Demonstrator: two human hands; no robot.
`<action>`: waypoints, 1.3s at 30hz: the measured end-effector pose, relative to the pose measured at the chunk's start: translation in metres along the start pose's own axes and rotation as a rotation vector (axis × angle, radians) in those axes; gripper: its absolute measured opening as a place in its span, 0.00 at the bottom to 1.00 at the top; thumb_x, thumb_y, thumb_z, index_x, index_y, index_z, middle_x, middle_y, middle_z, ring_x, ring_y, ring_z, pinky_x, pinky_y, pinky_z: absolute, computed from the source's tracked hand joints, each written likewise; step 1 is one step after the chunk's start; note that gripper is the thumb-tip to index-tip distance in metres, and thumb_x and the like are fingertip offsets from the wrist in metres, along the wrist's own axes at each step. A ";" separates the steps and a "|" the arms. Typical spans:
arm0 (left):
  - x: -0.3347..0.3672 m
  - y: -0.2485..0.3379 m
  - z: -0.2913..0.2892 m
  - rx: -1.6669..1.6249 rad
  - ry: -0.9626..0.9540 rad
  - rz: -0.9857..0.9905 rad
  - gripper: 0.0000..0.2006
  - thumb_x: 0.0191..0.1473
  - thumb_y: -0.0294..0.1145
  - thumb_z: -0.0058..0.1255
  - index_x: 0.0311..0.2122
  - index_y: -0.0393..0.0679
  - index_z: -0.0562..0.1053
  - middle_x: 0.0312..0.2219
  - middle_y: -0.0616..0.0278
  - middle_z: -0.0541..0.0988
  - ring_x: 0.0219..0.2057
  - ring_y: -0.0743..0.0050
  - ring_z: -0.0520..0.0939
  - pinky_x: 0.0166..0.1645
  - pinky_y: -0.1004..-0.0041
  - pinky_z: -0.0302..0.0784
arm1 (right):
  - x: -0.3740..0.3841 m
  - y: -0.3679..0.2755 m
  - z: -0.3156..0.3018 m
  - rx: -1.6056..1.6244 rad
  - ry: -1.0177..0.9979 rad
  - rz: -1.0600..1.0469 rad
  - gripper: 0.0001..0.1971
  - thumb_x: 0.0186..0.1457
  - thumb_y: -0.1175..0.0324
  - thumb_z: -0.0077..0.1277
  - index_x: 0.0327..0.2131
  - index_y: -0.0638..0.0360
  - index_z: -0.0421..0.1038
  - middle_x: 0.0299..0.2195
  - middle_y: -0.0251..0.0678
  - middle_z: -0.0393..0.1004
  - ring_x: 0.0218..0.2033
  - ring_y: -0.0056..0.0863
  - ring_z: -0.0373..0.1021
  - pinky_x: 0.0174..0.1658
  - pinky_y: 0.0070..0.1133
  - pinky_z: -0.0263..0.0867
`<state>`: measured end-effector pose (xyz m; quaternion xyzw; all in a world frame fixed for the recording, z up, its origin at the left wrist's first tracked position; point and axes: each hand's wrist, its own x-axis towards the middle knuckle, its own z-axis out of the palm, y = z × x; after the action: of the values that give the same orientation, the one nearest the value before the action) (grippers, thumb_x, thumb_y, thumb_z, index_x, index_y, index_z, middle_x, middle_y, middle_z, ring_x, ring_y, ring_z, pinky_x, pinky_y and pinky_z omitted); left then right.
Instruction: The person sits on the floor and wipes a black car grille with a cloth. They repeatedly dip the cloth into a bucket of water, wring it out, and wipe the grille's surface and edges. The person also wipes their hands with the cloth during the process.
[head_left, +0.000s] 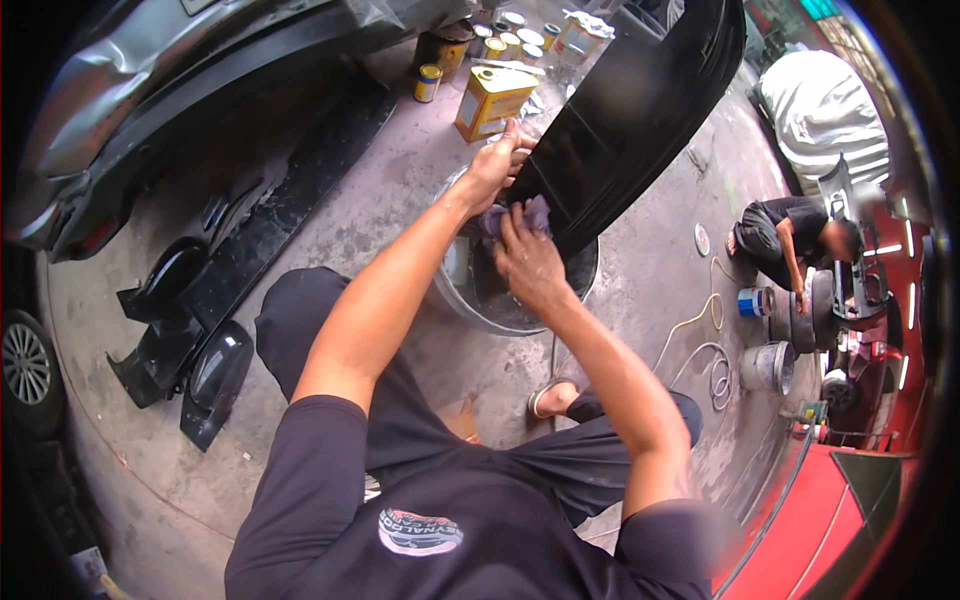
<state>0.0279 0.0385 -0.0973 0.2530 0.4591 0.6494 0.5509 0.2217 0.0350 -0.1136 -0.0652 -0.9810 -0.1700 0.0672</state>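
Note:
A long, glossy black car panel (625, 115) leans up and away to the right, its lower end inside a round bucket (468, 312). My left hand (497, 160) is closed on the panel's left edge, near that lower end. Just below it, my right hand (527, 258) holds a crumpled greyish-purple cloth (538, 212) against the panel's surface. Its fingers are bent over the cloth, and the palm is hidden. The bucket stands on the floor in front of my knees, partly covered by my hands and the panel.
Beyond the bucket stand a yellow rectangular can (495, 100) and several small tins (428, 84). Black car parts (240, 270) lie on the floor at left, beside a car body (180, 90). A co-worker (785, 240) crouches at right near a grey bucket (766, 368) and a hose (715, 372).

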 end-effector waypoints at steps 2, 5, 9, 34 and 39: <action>0.002 -0.001 -0.010 -0.005 -0.010 0.027 0.40 0.71 0.69 0.28 0.64 0.40 0.71 0.65 0.41 0.69 0.66 0.47 0.68 0.68 0.49 0.61 | 0.025 0.020 -0.032 -0.097 -0.025 -0.042 0.15 0.53 0.64 0.53 0.38 0.64 0.81 0.59 0.58 0.71 0.65 0.55 0.64 0.70 0.50 0.56; -0.003 0.000 0.000 -0.005 0.055 0.060 0.41 0.70 0.71 0.29 0.61 0.41 0.72 0.58 0.48 0.74 0.60 0.57 0.72 0.64 0.52 0.65 | 0.050 0.050 -0.086 -0.140 0.036 -0.021 0.11 0.51 0.66 0.55 0.35 0.59 0.81 0.55 0.51 0.74 0.64 0.53 0.65 0.70 0.51 0.55; 0.003 -0.001 -0.007 0.026 0.027 0.025 0.38 0.68 0.73 0.33 0.55 0.45 0.75 0.43 0.64 0.78 0.42 0.74 0.74 0.49 0.68 0.68 | 0.072 0.109 -0.143 -0.338 0.229 -0.031 0.12 0.55 0.65 0.53 0.39 0.58 0.82 0.56 0.47 0.75 0.65 0.51 0.64 0.71 0.55 0.53; -0.028 0.012 0.022 0.917 -0.079 0.594 0.74 0.37 0.73 0.71 0.77 0.42 0.41 0.68 0.25 0.59 0.73 0.31 0.58 0.74 0.53 0.58 | 0.009 -0.048 0.086 0.218 -0.337 -0.086 0.18 0.62 0.60 0.46 0.38 0.53 0.88 0.57 0.47 0.78 0.70 0.46 0.60 0.75 0.50 0.44; -0.071 0.001 0.047 1.155 0.055 0.543 0.78 0.32 0.62 0.79 0.78 0.50 0.35 0.68 0.29 0.57 0.64 0.24 0.67 0.67 0.45 0.68 | 0.014 -0.059 0.018 0.982 -0.103 0.196 0.18 0.70 0.65 0.44 0.57 0.61 0.74 0.58 0.48 0.73 0.64 0.41 0.64 0.71 0.36 0.54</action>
<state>0.0853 -0.0138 -0.0622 0.5998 0.6686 0.4201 0.1294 0.1973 -0.0123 -0.1478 -0.1258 -0.9365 0.3223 0.0569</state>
